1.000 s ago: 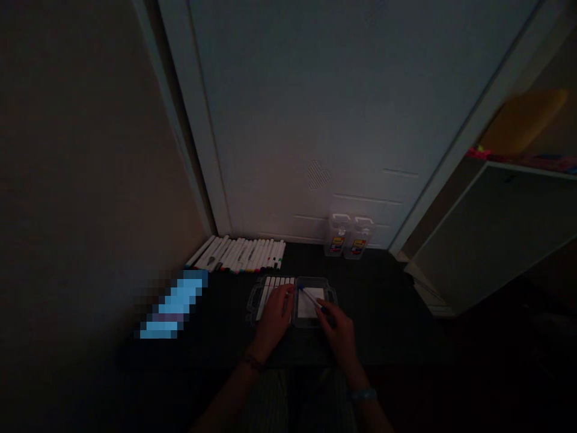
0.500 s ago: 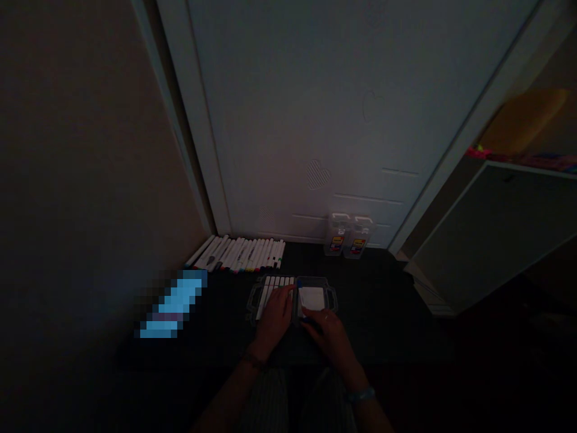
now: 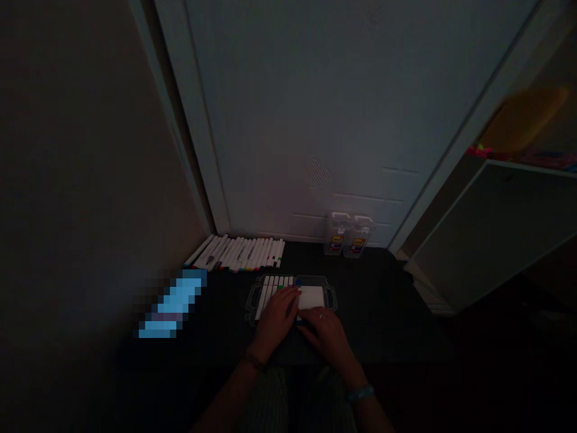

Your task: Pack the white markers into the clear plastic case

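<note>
A clear plastic marker case (image 3: 332, 296) lies opened flat on a dark table. In its left half white markers (image 3: 265, 294) stand side by side, partly under my left hand (image 3: 278, 313). The right half holds a white card or pad (image 3: 312, 296). Along the middle of the case lies a marker with blue ends (image 3: 298, 282), mostly covered by my fingers. My left fingertips close on its upper part. My right hand (image 3: 321, 325), wearing a ring, pinches near its lower end. The dim light hides exact finger contact.
A row of white markers (image 3: 246, 254) with coloured ends lies at the back left. Two clear cases (image 3: 355, 239) with labels stand upright against the white panel (image 3: 288, 120). A blurred bright blue object (image 3: 174, 304) is at the left.
My left hand has shifted slightly right over the middle of the case. My right fingers have moved left, and the blue lower end now lies straighter along the middle.
</note>
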A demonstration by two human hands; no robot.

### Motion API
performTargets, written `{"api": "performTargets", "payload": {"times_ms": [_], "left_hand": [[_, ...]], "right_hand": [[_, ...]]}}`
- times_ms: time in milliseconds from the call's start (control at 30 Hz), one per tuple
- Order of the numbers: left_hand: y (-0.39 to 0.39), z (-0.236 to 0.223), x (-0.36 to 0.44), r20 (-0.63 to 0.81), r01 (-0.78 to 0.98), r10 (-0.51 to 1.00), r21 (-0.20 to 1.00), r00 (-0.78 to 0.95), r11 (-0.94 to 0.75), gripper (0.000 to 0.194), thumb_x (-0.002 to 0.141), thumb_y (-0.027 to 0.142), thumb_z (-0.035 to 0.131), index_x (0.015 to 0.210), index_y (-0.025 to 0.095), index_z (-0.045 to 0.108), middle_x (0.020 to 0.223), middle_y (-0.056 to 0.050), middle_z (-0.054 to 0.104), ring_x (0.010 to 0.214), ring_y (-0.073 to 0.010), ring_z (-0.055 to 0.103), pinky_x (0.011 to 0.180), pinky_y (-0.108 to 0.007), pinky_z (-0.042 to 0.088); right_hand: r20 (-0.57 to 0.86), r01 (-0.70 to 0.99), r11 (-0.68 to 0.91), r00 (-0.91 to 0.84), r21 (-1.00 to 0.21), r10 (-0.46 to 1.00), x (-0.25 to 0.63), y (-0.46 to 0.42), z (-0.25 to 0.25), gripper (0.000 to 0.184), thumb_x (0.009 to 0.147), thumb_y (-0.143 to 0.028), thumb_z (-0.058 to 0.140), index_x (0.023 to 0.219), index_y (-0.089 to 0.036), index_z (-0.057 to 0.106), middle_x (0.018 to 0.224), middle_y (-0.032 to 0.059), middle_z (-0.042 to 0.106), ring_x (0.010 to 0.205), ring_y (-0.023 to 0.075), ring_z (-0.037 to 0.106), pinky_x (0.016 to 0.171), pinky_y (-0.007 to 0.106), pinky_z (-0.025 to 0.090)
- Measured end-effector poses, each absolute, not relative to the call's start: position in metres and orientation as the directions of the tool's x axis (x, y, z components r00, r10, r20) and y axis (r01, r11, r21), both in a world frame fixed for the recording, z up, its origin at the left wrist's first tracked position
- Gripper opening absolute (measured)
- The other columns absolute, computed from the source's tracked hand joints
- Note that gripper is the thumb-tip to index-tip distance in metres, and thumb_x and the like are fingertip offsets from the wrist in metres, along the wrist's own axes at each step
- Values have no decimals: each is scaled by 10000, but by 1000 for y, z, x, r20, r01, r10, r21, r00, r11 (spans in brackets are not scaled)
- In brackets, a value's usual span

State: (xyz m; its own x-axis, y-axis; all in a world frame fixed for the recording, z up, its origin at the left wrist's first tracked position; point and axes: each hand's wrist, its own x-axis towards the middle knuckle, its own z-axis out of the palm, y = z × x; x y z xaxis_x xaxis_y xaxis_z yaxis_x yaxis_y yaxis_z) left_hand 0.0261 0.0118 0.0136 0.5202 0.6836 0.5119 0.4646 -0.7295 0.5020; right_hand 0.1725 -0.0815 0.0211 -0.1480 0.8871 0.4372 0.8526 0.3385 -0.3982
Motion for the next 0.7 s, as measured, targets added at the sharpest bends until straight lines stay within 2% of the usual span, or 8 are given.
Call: {"api": "performTargets", "payload": {"times_ms": [367,700], "left_hand": [[9,16,26,479,476,709,528,517,-703,337,961,268,329,1130,237,619,1211,-14,604,1190,-174,477,1042,-397,373],[9,18,26,487,479,706,520,514,-707,331,955,282,344,1140,230,613,1210,-20,605,1195,-176,477,1047,-395,370]], "right_hand": [[466,867,340,-146,-364,872,169,-82,24,305,891,-260,525,1195,-261,550,1065,37,650,974,190,578,868,348,455],[434,865,318,-133,-388,891,170,-83,26,289,900,-253,505,1182,-267,565,1069,37,635,975,202,557,874,363,446]]}}
